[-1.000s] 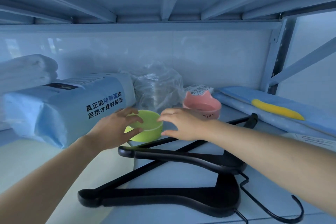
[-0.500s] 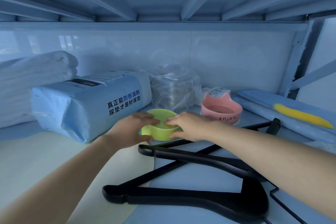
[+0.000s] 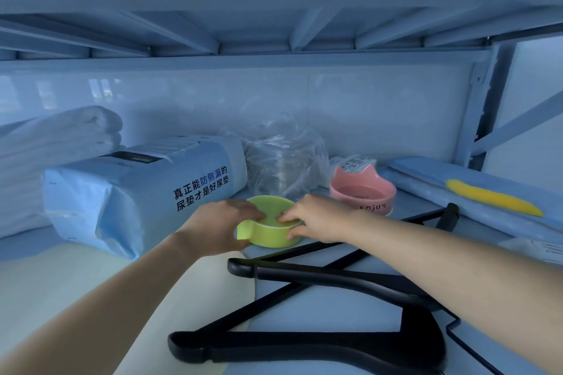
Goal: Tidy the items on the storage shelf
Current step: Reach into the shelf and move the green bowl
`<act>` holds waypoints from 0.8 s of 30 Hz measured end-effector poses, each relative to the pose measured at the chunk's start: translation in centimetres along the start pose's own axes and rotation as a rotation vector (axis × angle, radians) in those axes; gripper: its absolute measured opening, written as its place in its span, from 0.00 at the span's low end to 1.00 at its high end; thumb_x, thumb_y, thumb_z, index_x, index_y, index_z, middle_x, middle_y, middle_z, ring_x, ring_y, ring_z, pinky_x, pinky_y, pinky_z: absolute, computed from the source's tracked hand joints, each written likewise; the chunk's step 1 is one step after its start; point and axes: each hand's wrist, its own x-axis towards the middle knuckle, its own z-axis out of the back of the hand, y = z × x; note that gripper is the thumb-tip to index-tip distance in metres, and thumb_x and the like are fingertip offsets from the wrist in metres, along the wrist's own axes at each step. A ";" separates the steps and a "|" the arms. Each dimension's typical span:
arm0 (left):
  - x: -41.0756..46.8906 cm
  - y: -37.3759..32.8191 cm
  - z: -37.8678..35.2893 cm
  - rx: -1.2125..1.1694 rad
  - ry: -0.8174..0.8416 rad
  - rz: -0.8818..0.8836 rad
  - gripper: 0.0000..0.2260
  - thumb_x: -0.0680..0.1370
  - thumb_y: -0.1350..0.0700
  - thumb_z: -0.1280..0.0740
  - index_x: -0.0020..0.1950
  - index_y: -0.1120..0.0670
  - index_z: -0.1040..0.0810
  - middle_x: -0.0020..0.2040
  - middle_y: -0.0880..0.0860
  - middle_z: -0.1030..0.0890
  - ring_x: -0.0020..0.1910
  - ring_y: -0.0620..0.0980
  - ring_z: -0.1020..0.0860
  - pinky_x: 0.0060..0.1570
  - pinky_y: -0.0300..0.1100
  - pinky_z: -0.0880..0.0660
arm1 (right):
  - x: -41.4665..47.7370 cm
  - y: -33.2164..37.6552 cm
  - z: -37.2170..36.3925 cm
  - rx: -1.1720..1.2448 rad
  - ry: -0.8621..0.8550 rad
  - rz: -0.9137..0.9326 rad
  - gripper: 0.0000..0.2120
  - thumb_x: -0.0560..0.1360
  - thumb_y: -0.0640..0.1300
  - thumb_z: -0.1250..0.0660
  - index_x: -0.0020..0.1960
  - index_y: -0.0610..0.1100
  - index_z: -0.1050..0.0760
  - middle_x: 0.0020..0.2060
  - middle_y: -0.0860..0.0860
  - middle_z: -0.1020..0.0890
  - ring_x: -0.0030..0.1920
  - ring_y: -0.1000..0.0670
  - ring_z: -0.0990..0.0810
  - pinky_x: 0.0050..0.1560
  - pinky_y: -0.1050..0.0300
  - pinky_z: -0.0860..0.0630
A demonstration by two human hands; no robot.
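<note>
Left hand point(image 3: 217, 227) is gripping the round lime-green plastic bowl point(image 3: 269, 236), fingers point(image 3: 246, 211) curling over its rim. Right hand point(image 3: 316, 219) is pinching the opposite rim likewise.

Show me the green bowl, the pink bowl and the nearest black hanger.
green bowl point(image 3: 268, 236), head view, front wall.
pink bowl point(image 3: 380, 201), head view, outer wall.
nearest black hanger point(image 3: 304, 344), head view, bottom bar.
</note>
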 end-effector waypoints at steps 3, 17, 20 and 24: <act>0.3 0.2 0.6 -0.018 -0.065 -0.011 0.23 0.69 0.47 0.31 0.64 0.37 0.28 0.62 0.35 0.26 0.61 0.39 0.28 0.55 0.39 0.26 | -0.5 -0.1 0.8 0.013 -0.059 -0.005 0.18 0.74 0.53 0.33 0.63 0.51 0.24 0.57 0.50 0.19 0.54 0.49 0.21 0.56 0.58 0.27; 2.4 -1.6 1.9 -0.162 -0.194 0.084 0.20 0.67 0.44 0.29 0.58 0.42 0.23 0.47 0.42 0.19 0.46 0.45 0.22 0.39 0.37 0.30 | -2.1 -2.6 0.7 -0.002 -0.289 -0.054 0.28 0.73 0.53 0.31 0.70 0.48 0.34 0.65 0.50 0.26 0.61 0.47 0.25 0.59 0.51 0.27; 2.5 -2.1 2.1 -0.198 -0.194 0.139 0.19 0.66 0.41 0.32 0.56 0.41 0.22 0.45 0.43 0.19 0.45 0.45 0.22 0.41 0.39 0.27 | -1.9 -2.6 0.9 -0.051 -0.337 -0.078 0.30 0.73 0.55 0.32 0.71 0.49 0.36 0.66 0.51 0.27 0.61 0.47 0.25 0.56 0.54 0.28; 2.4 -2.7 2.6 -0.231 -0.202 0.180 0.18 0.64 0.38 0.37 0.51 0.41 0.22 0.42 0.43 0.19 0.43 0.44 0.21 0.43 0.43 0.23 | -1.7 -2.2 1.9 -0.056 -0.392 -0.088 0.25 0.76 0.53 0.35 0.70 0.49 0.35 0.66 0.51 0.26 0.63 0.46 0.26 0.59 0.51 0.30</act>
